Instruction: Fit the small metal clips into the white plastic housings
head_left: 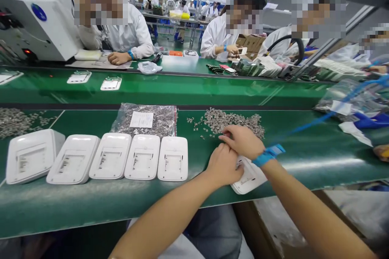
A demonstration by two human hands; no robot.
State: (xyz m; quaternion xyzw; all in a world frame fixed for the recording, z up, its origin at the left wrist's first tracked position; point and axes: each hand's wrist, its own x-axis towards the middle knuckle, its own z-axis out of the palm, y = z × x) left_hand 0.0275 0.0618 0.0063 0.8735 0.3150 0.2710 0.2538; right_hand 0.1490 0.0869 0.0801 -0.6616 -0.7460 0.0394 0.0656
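The white plastic housing (247,178) is a flat, rounded-corner shell lying face down on the green bench mat (319,158), its underside showing a recessed panel with small slots. Both hands cover most of it, so only its lower right part shows. The left hand (223,166) rests curled on the housing's left end, fingers bent down onto it; whether it truly grips cannot be told. The right hand (241,141) lies across the housing's far edge, fingers drawn together and pointing left, fingertips pinched as if on a small part too tiny to make out. A blue wrist strap (267,155) circles the right wrist.

Left of the housing, five more white housings (100,158) lie in a row, touching side by side. Just beyond the housing is one loose heap of small metal parts (232,120); left of that heap lies one clear bag of the same parts (146,119) bearing a white label. Beyond the housing, on the green conveyor belt (182,89), two white units (94,81) sit, and four people in white coats sit on the belt's far side.
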